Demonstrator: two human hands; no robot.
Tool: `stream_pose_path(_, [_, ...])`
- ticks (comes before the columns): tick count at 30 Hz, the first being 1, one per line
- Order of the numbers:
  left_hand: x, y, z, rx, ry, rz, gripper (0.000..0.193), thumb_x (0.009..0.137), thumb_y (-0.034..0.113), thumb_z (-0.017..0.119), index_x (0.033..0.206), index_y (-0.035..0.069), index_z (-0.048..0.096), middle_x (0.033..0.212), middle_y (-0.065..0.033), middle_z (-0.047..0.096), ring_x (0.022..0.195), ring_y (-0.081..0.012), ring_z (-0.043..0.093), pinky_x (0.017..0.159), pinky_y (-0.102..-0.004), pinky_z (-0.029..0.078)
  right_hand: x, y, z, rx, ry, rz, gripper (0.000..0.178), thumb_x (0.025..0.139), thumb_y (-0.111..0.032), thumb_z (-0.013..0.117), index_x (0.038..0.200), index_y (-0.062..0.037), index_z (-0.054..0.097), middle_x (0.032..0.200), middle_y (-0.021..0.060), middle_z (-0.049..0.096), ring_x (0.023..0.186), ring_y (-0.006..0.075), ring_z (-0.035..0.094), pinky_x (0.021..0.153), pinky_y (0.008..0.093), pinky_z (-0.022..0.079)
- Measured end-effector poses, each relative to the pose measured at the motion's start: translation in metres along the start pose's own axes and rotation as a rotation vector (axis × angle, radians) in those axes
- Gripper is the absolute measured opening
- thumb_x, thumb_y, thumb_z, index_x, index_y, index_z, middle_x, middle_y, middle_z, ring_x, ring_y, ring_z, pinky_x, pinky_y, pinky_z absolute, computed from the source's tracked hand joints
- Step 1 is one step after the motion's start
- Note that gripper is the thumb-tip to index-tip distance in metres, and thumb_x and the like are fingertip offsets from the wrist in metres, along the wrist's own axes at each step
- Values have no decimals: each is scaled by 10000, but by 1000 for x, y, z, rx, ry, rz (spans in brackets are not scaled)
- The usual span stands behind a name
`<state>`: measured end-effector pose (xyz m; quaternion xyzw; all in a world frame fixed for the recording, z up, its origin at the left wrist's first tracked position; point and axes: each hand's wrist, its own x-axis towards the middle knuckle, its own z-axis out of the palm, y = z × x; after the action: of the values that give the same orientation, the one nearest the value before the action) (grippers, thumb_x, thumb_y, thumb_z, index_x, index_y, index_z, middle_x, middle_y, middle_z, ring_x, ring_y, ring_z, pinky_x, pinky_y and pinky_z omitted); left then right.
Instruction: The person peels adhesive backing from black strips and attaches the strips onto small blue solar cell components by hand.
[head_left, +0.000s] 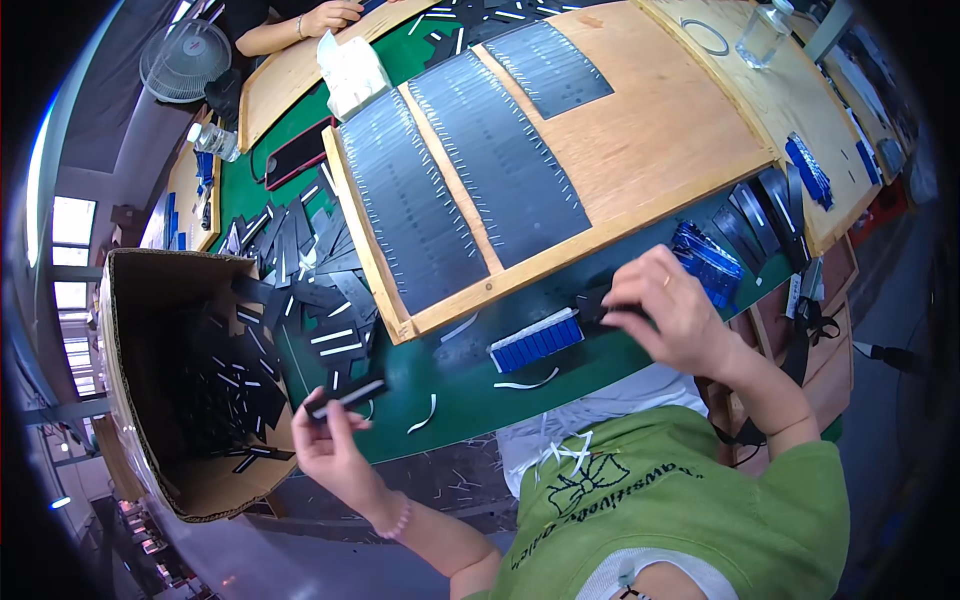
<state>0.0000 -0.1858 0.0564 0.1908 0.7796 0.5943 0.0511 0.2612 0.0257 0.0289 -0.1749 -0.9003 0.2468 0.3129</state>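
My left hand (pixel 335 448) pinches a flat black strip with a white stripe (pixel 360 395) between thumb and fingers, over the table's near edge beside the cardboard box. My right hand (pixel 672 312) has its thumb and fingers closed on a small black piece (pixel 591 304), partly hidden by the fingertips. Just left of and below that piece, a row of blue strips with a white edge (pixel 538 342) lies on the green table (pixel 460 395). Two curled white slivers (pixel 527 381) lie near the front edge.
A wooden tray (pixel 450 317) holds three columns of overlapping dark strips (pixel 500 150). The open cardboard box (pixel 150 390) contains many striped black pieces; more lie heaped beside it. Blue bundle (pixel 708 264), phone (pixel 298 158), tissue pack (pixel 352 78) and bottles surround it. Another person's hand (pixel 330 16) is at the far side.
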Motion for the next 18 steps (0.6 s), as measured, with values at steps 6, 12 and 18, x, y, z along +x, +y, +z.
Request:
stream_pose_path(6, [-63, 32, 60, -176, -633, -221, 164, 896, -1, 524, 1019, -55, 618, 861, -87, 637, 701, -108, 636, 628, -218, 532, 15, -42, 33, -75, 41, -367, 235, 613, -117, 679, 842, -80, 643, 850, 22, 558, 770, 196, 523, 569, 267, 491])
stream_pose_path(12, [-70, 21, 73, -59, -574, -92, 197, 925, 105, 534, 944, -30, 677, 799, -15, 641, 585, -23, 464, 516, -161, 370, 4, -44, 42, -27, 4, -504, 176, 584, -118, 589, 750, -61, 588, 737, 0, 468, 706, 129, 503, 531, 209, 458])
stream_pose_path(18, [-49, 14, 68, -173, -409, -19, 217, 926, 62, 519, 1073, -44, 638, 899, -50, 586, 604, -50, 498, 558, -174, 420, -10, -31, 46, 123, -52, -200, 353, 597, -126, 766, 893, -78, 580, 1017, 56, 634, 693, 193, 536, 524, 294, 487])
